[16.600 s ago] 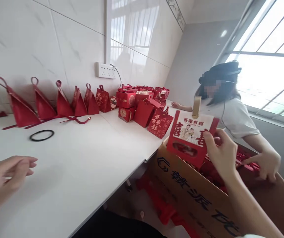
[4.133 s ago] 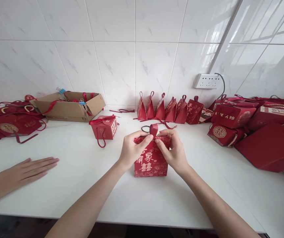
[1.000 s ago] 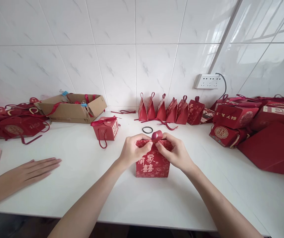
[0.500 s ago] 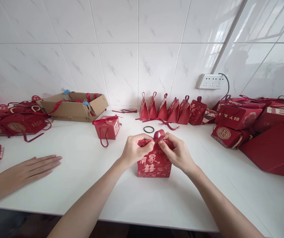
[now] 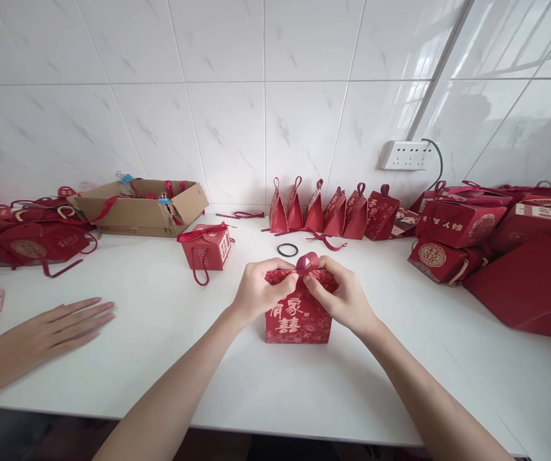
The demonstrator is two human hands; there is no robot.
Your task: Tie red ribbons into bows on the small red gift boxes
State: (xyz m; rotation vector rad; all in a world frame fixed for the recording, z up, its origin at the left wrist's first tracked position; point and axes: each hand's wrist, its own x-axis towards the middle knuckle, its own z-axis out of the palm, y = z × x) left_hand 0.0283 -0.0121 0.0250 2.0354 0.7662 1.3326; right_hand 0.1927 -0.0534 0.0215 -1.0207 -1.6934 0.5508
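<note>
A red gift box (image 5: 299,320) with pale Chinese characters stands upright on the white table, its top narrowing to a ridge. My left hand (image 5: 268,288) pinches the ridge on the left, thumb on the front face. From the right, my right hand (image 5: 340,291) pinches the same ridge, its thumb close to the other. Between them a red ribbon loop (image 5: 308,261) rises from the top. The fingers behind the box are hidden. Just beyond lies a dark ring-shaped band (image 5: 287,250).
Another person's hand (image 5: 71,323) lies flat at the left. A small red box (image 5: 207,246) stands near an open cardboard box (image 5: 131,216). Several tent-shaped red boxes (image 5: 334,214) line the wall; more red boxes (image 5: 458,224) pile up at right, below a power strip (image 5: 404,155).
My view has shifted very slightly. Both hands keep their pinch on the gift box, with the thumbs barely moved at the ribbon's base. The other person's hand is slightly farther left.
</note>
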